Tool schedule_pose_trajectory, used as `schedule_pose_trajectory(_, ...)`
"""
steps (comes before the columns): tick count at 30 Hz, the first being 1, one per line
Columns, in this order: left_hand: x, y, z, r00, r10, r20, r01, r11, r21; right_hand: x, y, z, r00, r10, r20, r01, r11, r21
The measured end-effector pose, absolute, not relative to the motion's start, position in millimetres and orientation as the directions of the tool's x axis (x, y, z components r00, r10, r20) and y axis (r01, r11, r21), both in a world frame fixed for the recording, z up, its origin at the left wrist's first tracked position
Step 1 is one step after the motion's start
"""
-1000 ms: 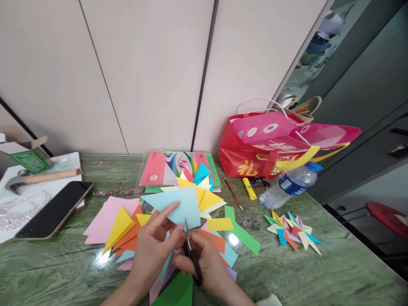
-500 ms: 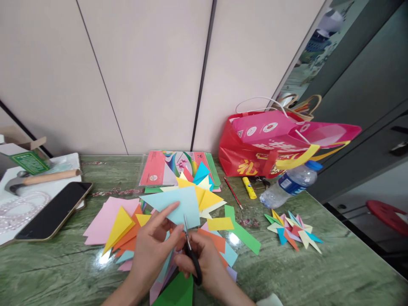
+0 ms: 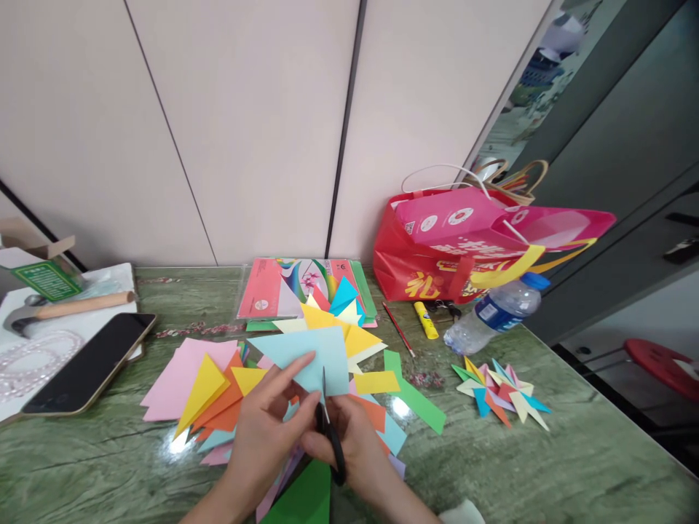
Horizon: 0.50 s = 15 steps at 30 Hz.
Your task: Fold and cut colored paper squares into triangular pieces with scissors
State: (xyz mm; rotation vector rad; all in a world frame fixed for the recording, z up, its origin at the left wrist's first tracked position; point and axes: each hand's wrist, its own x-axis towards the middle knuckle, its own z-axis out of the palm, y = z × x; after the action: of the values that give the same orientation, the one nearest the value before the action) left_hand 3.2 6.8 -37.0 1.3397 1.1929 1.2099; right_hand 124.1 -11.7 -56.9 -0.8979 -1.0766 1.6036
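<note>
A light blue sheet of paper (image 3: pixel 328 353) with a pointed left end is pinched between the thumb and fingers of my left hand (image 3: pixel 273 418). My right hand (image 3: pixel 346 437) is closed around the black handles of a pair of scissors (image 3: pixel 334 444). Their blades point away from me, and one lies over the lower part of the blue paper. Beneath both hands spreads a pile of coloured paper, with yellow folded pieces (image 3: pixel 202 393), pink sheets (image 3: pixel 186 371) and a dark green sheet (image 3: pixel 306 495) showing.
A finished-looking folded paper star (image 3: pixel 505 393) lies at right, near a water bottle (image 3: pixel 496 316). Behind are a red bag (image 3: pixel 431 255), a glue stick (image 3: pixel 426 320), a red pencil (image 3: pixel 398 327) and a paper pack (image 3: pixel 267 287). A phone (image 3: pixel 90 364) and hammer (image 3: pixel 81 304) lie left.
Both hands have shifted slightly right with the blue paper and the scissors. The paper has tilted a little, and the scissors still sit at its lower edge.
</note>
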Motion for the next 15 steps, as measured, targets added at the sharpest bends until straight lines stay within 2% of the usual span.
schedule_pose_trajectory(7, 3.1, 6.0, -35.8, 0.033, 0.996, 0.088, 0.097, -0.091, 0.991, 124.8, -11.8, -60.8, -0.242, 0.965, -0.102, -0.263, -0.167, -0.950)
schedule_pose_trajectory(15, 2.4, 7.1, -40.3, 0.042, 0.993, 0.108, 0.110, -0.112, 0.988, 124.0, -11.7, -61.5, -0.236, 0.964, -0.125, -0.312, -0.197, -0.930)
